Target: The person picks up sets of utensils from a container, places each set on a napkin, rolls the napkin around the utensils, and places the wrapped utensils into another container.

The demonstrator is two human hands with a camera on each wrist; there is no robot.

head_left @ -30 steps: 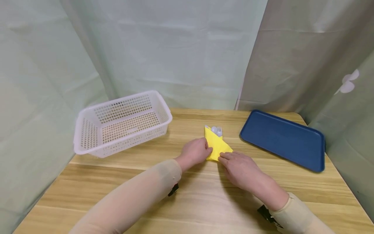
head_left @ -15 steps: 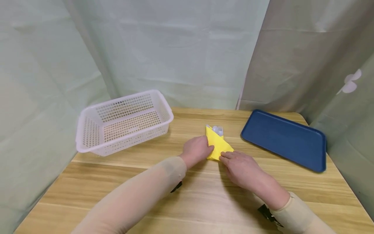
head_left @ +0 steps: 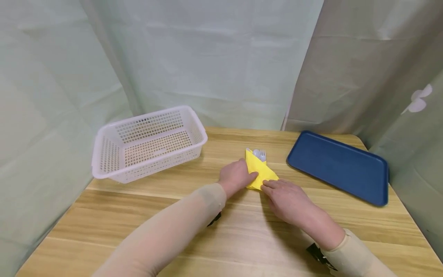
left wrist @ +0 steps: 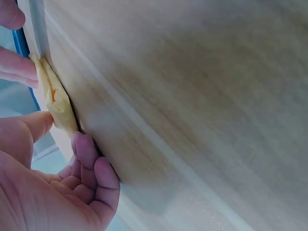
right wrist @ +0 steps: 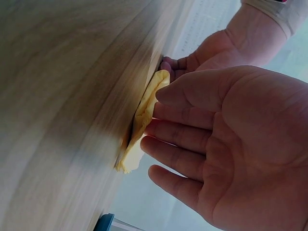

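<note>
A yellow napkin lies folded on the wooden table, wrapped slantwise over white cutlery. From its far end stick out the tines of a fork, the bowl of a spoon and the tip of a third white utensil. My left hand holds the napkin's left edge, thumb on top and fingers curled low at its side, as the left wrist view shows. With nearly straight fingers, my right hand presses the lower right corner of the napkin. The right wrist view shows the napkin's layered near edge.
A white perforated plastic basket stands at the back left. On the right lies a dark blue rectangular tray, set at an angle. Pale curtains hang close behind the table and along both sides.
My left thumb has slid a little to the right over the napkin. The right hand stays at its corner. The whole head view has drifted slightly.
</note>
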